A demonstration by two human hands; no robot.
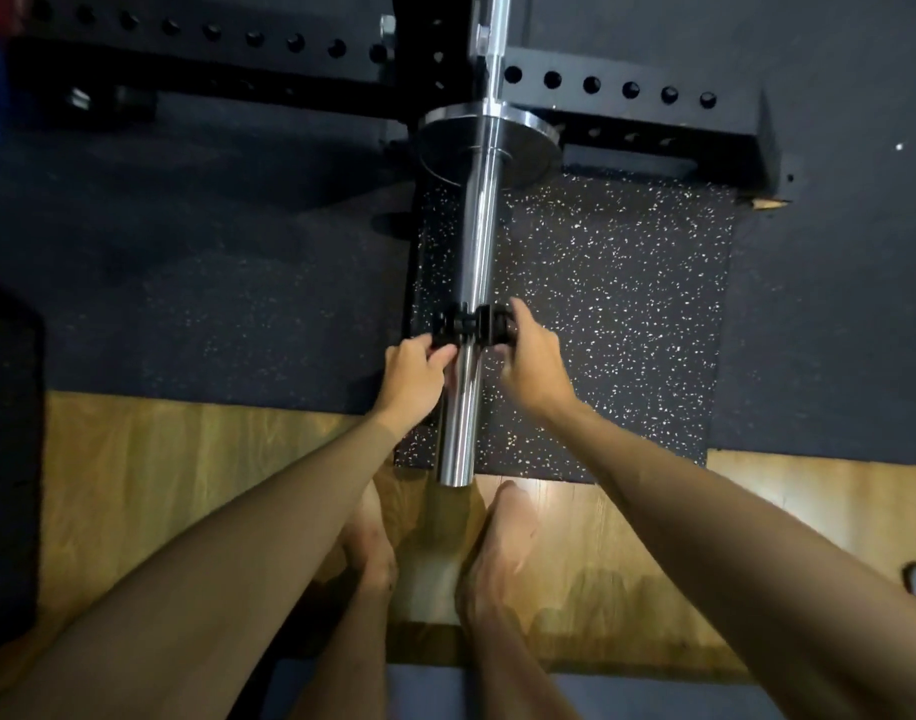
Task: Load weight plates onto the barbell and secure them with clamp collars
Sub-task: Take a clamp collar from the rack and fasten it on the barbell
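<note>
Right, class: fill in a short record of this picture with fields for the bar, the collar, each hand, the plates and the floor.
bar: chrome barbell sleeve, end pointing toward the person
collar: black clamp collar around the sleeve, well short of the inner flange
left hand: left hand grips the collar's left side
right hand: right hand grips the collar's right side
plates: none visible on the sleeve
floor: speckled rubber mat under the sleeve, wood boards nearer the feet

Bare barbell sleeve from clamp collar to flange, rack beam beyond.
</note>
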